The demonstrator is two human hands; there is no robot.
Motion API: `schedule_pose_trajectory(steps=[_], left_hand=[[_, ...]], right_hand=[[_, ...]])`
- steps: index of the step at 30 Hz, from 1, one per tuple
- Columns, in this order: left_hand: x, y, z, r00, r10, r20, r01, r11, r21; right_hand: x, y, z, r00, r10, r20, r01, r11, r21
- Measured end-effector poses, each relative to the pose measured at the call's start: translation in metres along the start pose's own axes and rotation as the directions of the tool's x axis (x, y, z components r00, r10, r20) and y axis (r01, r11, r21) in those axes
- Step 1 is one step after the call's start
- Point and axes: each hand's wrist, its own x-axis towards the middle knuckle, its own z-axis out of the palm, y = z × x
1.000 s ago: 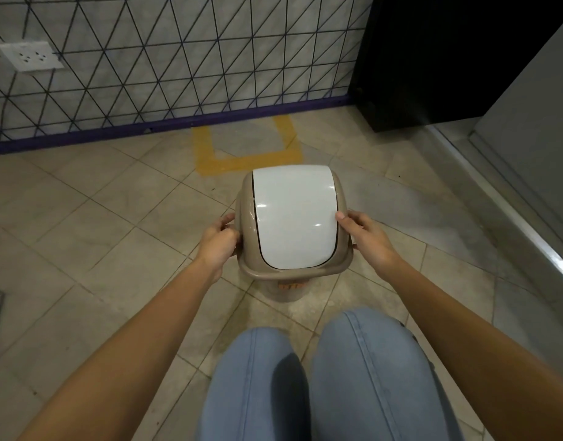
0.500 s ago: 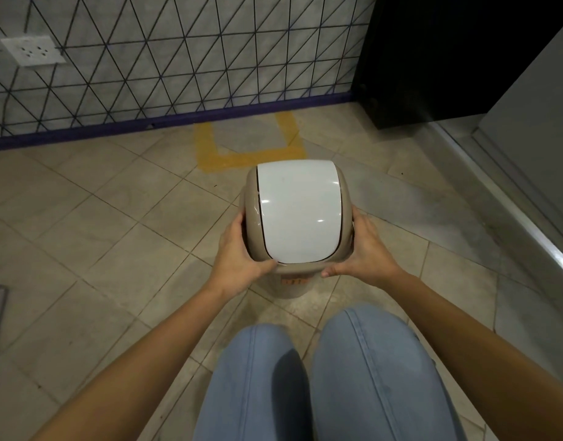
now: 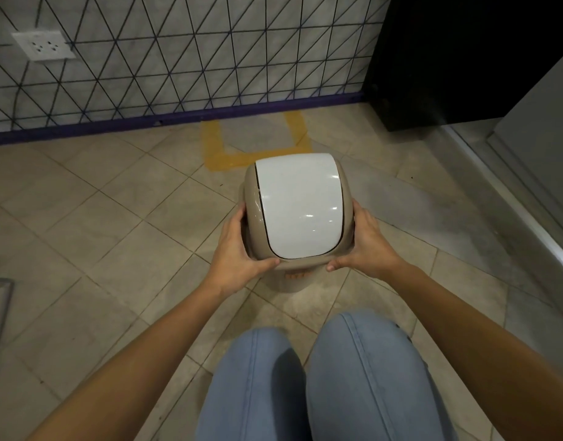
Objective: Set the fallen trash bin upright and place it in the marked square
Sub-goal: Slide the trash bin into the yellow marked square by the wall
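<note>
A small beige trash bin (image 3: 297, 283) with a white swing lid (image 3: 299, 206) stands upright between my hands, seen from above. My left hand (image 3: 239, 249) grips the left side of its beige top rim, thumb along the near edge. On the right side of that rim my right hand (image 3: 367, 246) holds the same way. The marked square (image 3: 258, 140) is outlined in yellow tape on the floor against the wall, just beyond the bin. The bin's far edge overlaps the square's near tape line in this view; I cannot tell whether the bin touches the floor.
A tiled wall (image 3: 178, 58) with a purple baseboard (image 3: 178, 117) closes the far side. A black cabinet (image 3: 458, 58) stands at the right, with a metal threshold (image 3: 528, 214) running along the floor. My knees in blue jeans (image 3: 321, 377) are below the bin.
My hands shifted from the bin's sides to grip the lid rim with thumbs on the near edge. The bin moved a little farther from me, towards the yellow square.
</note>
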Motion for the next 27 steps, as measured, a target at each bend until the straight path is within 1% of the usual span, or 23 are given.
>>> schedule_pose_trajectory(steps=[5,10,16,21,25,27], left_hand=[[0.007,-0.001,-0.002,1.0,-0.005,-0.008,0.005,1.0,-0.007],[0.017,0.0,-0.005,1.0,-0.01,-0.024,0.01,0.999,-0.03],[0.036,-0.001,-0.01,0.998,-0.039,-0.053,0.036,0.998,-0.059],[0.058,-0.005,-0.019,0.993,-0.083,-0.082,0.075,0.992,-0.099],[0.078,-0.006,-0.023,0.991,-0.104,-0.084,0.095,0.99,-0.102],[0.088,-0.006,-0.024,0.989,-0.114,-0.094,0.108,0.992,-0.066]], right_hand=[[0.01,-0.003,0.002,1.0,0.002,0.014,-0.003,1.0,0.022],[0.024,-0.009,0.008,1.0,0.022,-0.009,-0.021,0.998,0.054],[0.045,-0.014,0.013,1.0,0.003,-0.013,-0.002,0.996,0.086],[0.071,-0.02,0.015,0.999,0.034,-0.035,-0.029,0.989,0.145],[0.092,-0.025,0.013,0.998,0.039,-0.043,-0.033,0.99,0.134],[0.1,-0.027,0.011,0.998,0.038,-0.051,-0.032,0.992,0.124]])
